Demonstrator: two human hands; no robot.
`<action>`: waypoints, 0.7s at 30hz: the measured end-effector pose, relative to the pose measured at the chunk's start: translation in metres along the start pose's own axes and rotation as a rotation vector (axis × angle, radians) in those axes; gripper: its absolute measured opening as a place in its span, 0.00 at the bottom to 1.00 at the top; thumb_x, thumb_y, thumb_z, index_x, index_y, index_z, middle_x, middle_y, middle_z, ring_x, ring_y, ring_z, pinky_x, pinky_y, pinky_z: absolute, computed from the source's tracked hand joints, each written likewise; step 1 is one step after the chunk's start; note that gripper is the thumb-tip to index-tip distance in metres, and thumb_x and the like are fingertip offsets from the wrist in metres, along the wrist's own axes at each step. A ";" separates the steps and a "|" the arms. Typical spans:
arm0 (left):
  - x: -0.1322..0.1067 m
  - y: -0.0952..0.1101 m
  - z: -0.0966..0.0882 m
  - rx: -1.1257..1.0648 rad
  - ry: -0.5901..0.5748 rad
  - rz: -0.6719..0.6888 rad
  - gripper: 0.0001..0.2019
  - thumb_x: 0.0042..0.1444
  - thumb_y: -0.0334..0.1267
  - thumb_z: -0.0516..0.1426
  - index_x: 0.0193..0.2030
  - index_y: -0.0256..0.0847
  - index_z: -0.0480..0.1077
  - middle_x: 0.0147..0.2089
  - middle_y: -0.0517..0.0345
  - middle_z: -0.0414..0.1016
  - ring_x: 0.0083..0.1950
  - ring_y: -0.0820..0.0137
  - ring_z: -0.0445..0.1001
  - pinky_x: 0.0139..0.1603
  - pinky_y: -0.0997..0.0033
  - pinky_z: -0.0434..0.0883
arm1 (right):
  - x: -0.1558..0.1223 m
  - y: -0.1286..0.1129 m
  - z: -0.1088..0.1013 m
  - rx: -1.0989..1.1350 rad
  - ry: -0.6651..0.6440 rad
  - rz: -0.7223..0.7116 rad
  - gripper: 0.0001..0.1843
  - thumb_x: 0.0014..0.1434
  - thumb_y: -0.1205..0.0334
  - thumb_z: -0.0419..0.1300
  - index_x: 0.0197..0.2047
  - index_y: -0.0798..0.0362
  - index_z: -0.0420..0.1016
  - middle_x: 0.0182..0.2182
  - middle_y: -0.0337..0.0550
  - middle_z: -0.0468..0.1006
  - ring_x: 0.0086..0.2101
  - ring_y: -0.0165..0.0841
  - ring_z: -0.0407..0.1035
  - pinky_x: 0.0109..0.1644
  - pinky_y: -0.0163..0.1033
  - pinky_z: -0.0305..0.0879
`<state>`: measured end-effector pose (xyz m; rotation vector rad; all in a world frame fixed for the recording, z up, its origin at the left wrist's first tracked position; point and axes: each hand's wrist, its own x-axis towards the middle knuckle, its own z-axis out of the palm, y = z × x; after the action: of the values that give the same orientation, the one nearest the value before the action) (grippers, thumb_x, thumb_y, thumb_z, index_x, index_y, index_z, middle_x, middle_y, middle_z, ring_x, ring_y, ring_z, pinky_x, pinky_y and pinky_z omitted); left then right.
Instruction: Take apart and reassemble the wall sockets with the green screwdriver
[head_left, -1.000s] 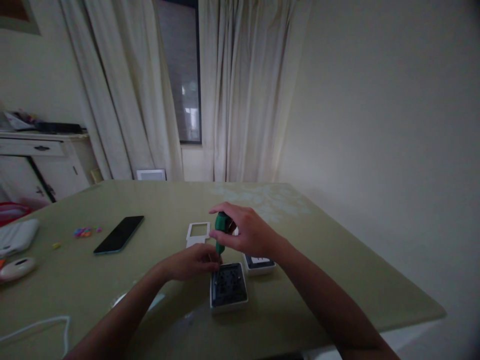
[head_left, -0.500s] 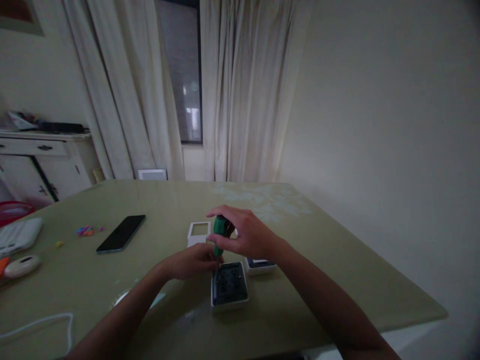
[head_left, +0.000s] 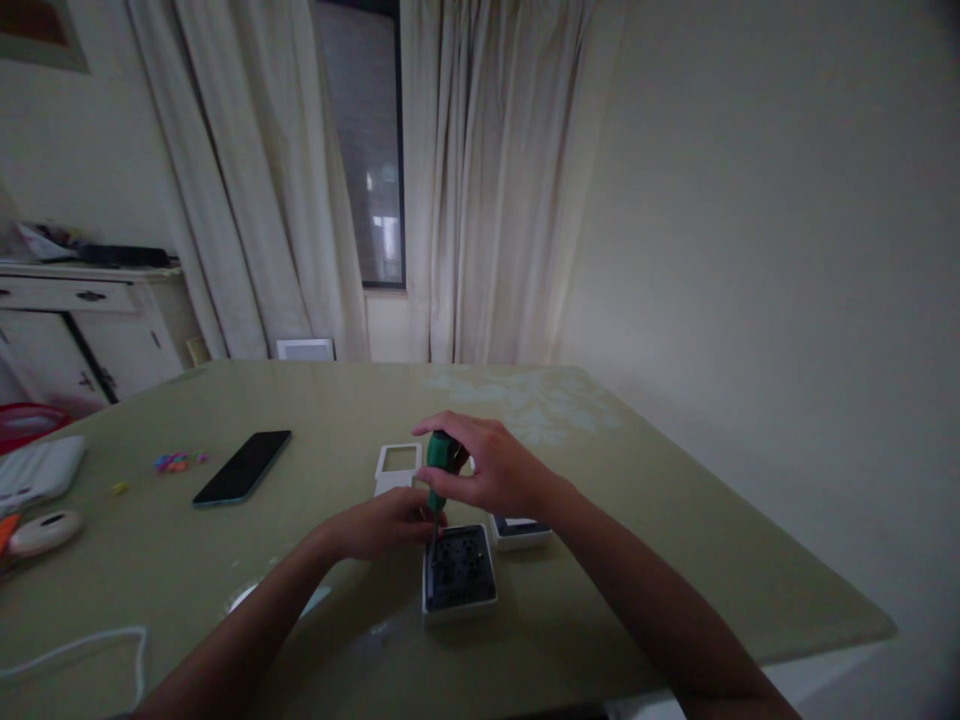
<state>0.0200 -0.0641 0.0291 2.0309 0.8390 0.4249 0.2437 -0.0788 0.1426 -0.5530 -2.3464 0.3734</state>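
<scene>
a green-handled screwdriver (head_left: 440,455) stands nearly upright over a white box (head_left: 459,615) with a dark face; its shaft points down toward six o'clock, and its long axis leans a little, the handle end toward one. the tip is at the ten o'clock part of the dark face; whether it sits in a screw is too small to tell. the right hand (head_left: 491,465) comes in from four o'clock, back of the hand up, closed around the handle, with the index finger stretched over the top and the thumb on the near side. the left hand (head_left: 382,525) comes in from eight o'clock, low, its fingers drawn in beside the shaft at the box's eleven o'clock corner; i cannot tell whether they pinch anything.

a second box (head_left: 523,540) lies just beside the first, at one o'clock, partly behind the right hand. a white frame (head_left: 397,447) lies at eleven o'clock, past the left hand. farther out on the surface (head_left: 360,400), a dark phone (head_left: 244,468) and small colourful beads (head_left: 172,462) lie toward ten, and a white cable (head_left: 82,638) toward eight.
</scene>
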 end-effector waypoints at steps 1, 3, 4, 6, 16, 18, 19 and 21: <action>0.000 0.000 0.000 -0.004 0.000 -0.002 0.13 0.66 0.48 0.60 0.42 0.39 0.77 0.40 0.55 0.80 0.42 0.62 0.77 0.46 0.64 0.73 | 0.000 0.000 0.000 0.006 -0.004 -0.003 0.20 0.67 0.56 0.68 0.59 0.53 0.75 0.48 0.46 0.83 0.43 0.35 0.76 0.50 0.41 0.70; -0.001 0.000 0.000 -0.010 0.002 -0.005 0.13 0.66 0.48 0.60 0.43 0.40 0.77 0.40 0.56 0.81 0.42 0.62 0.77 0.46 0.64 0.73 | 0.000 0.001 0.000 0.018 -0.009 -0.011 0.20 0.66 0.57 0.67 0.59 0.53 0.76 0.48 0.46 0.83 0.44 0.35 0.76 0.51 0.41 0.70; -0.001 0.000 0.000 -0.011 0.005 -0.007 0.13 0.66 0.48 0.60 0.44 0.40 0.77 0.41 0.56 0.81 0.43 0.62 0.78 0.46 0.65 0.73 | 0.000 0.001 -0.001 0.024 -0.009 -0.015 0.19 0.66 0.58 0.67 0.58 0.53 0.76 0.49 0.46 0.83 0.44 0.35 0.76 0.52 0.41 0.70; -0.001 -0.002 0.000 -0.011 0.010 -0.007 0.13 0.66 0.48 0.61 0.44 0.40 0.77 0.41 0.56 0.80 0.43 0.62 0.77 0.46 0.64 0.73 | 0.000 0.001 -0.002 0.031 -0.008 -0.015 0.19 0.65 0.60 0.67 0.58 0.52 0.76 0.49 0.46 0.83 0.44 0.35 0.76 0.52 0.41 0.70; 0.000 0.000 -0.001 -0.034 -0.021 0.048 0.14 0.67 0.50 0.59 0.45 0.41 0.78 0.43 0.56 0.81 0.45 0.61 0.77 0.49 0.63 0.74 | -0.004 -0.009 -0.006 -0.087 -0.138 -0.061 0.16 0.67 0.54 0.67 0.54 0.50 0.76 0.43 0.44 0.83 0.42 0.36 0.76 0.48 0.40 0.68; 0.000 -0.002 -0.001 -0.032 -0.009 0.040 0.14 0.67 0.49 0.60 0.46 0.41 0.78 0.44 0.55 0.82 0.46 0.60 0.77 0.50 0.61 0.74 | -0.004 -0.011 -0.005 -0.227 -0.109 0.010 0.18 0.68 0.45 0.65 0.51 0.50 0.78 0.37 0.44 0.83 0.37 0.37 0.76 0.43 0.39 0.66; 0.001 -0.004 0.000 -0.031 -0.001 0.033 0.14 0.67 0.49 0.61 0.47 0.40 0.78 0.45 0.54 0.82 0.47 0.59 0.77 0.51 0.61 0.74 | -0.004 -0.011 -0.005 -0.255 -0.112 0.033 0.17 0.70 0.45 0.63 0.51 0.50 0.78 0.35 0.43 0.83 0.35 0.36 0.75 0.42 0.39 0.64; 0.002 -0.007 0.000 -0.035 0.005 0.028 0.15 0.66 0.49 0.61 0.48 0.39 0.78 0.47 0.52 0.82 0.48 0.58 0.78 0.51 0.60 0.75 | -0.005 -0.011 -0.006 -0.216 -0.138 0.022 0.14 0.73 0.49 0.61 0.53 0.49 0.76 0.35 0.42 0.82 0.35 0.35 0.75 0.42 0.39 0.64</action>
<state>0.0189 -0.0601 0.0229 2.0120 0.8012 0.4578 0.2475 -0.0901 0.1487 -0.6748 -2.5331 0.1727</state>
